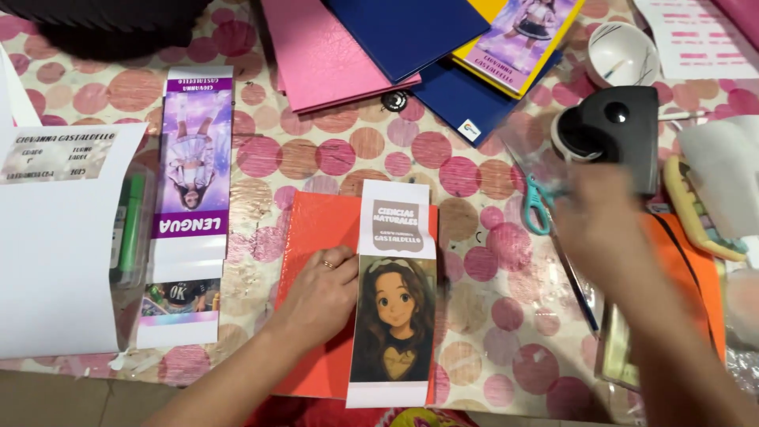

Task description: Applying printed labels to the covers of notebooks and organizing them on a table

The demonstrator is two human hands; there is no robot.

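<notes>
My left hand (322, 294), with a ring on one finger, lies flat on an orange notebook cover (316, 237) near the table's front edge. A long printed strip (393, 292) with a cartoon girl and a white label end lies along the cover's right side, right next to my fingers. My right hand (601, 217) is blurred in motion, raised over the table near the teal-handled scissors (538, 207) and a black tape dispenser (613, 130). Whether it holds anything is lost in the blur.
A second purple strip (192, 205) and a white sheet (59, 237) lie at the left. Pink, blue and yellow notebooks (395, 47) are stacked at the back. A white bowl (622, 54), an orange folder (700, 273) and a green marker (133, 225) are also on the dotted tablecloth (474, 182).
</notes>
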